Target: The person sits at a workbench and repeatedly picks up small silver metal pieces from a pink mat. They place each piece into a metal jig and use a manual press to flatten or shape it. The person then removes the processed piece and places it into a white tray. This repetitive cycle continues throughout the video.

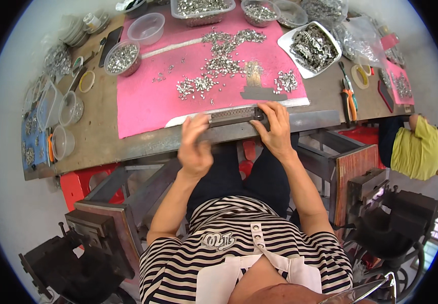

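My right hand [276,130] grips the right end of a dark slotted metal bar [231,117], thumb on the near side and fingers over the far side. The bar lies along the table's front edge, with a row of small openings on top. At its left end is my left hand [196,147], smeared by motion; whether its fingers hold anything does not show. Just beyond the bar, small shiny metal pieces [196,87] are scattered on a pink mat [148,106]. Another little heap of pieces [286,81] sits to the right, beside a grey strip [263,94] and tan bristles.
A white tray [281,42] of dark metal parts stands back right. Plastic tubs, one with metal pieces [137,65], line the back and left. Orange-handled pliers [352,101] lie right. Vises [89,233] flank me below. A person in a yellow shirt [416,152] sits far right.
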`<state>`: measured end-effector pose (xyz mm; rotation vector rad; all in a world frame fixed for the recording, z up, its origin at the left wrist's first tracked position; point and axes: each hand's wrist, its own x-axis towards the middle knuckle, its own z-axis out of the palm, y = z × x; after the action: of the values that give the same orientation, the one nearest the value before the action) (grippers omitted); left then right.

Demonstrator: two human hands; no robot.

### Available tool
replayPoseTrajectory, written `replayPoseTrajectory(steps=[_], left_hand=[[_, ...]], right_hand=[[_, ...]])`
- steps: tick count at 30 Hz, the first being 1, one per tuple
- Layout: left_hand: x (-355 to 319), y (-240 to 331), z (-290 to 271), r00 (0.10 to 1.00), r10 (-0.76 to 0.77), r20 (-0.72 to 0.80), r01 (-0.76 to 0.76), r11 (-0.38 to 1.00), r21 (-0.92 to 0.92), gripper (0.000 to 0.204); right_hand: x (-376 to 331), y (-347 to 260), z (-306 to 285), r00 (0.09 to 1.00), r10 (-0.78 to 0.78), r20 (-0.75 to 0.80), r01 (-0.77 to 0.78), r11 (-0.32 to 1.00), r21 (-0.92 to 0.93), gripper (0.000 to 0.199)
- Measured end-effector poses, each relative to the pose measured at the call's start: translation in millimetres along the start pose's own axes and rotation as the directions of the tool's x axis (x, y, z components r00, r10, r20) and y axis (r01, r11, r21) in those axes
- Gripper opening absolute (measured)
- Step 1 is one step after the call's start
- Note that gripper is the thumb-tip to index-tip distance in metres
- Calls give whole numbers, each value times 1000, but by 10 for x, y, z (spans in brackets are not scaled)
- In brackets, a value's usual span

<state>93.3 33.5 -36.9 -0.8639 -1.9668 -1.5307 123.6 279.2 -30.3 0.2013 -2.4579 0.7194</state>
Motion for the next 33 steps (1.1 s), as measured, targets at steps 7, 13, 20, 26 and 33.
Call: replayPoseTrajectory(steps=[7,13,20,26,33], left_hand=[[-232,171,-677,567,-821,75,748,475,-463,30],[107,225,-87,985,-167,47,145,939,313,47],[279,-12,223,967,-184,176,78,871,485,76],[248,-63,285,976,-165,140,93,905,415,80],[224,-90,260,980,-141,139,73,909,411,78]], right_hand=[[-9,-12,28,999,13,-30,-13,1000,-8,49],[-3,-39,1,999,37,-14,-37,999,-2,47],[227,-6,-212,990,-18,137,24,999,-45,28],[349,17,-30,962,-226,150,248,957,-151,12],[1001,369,-408,970,-200,-138,187,977,-98,15]])
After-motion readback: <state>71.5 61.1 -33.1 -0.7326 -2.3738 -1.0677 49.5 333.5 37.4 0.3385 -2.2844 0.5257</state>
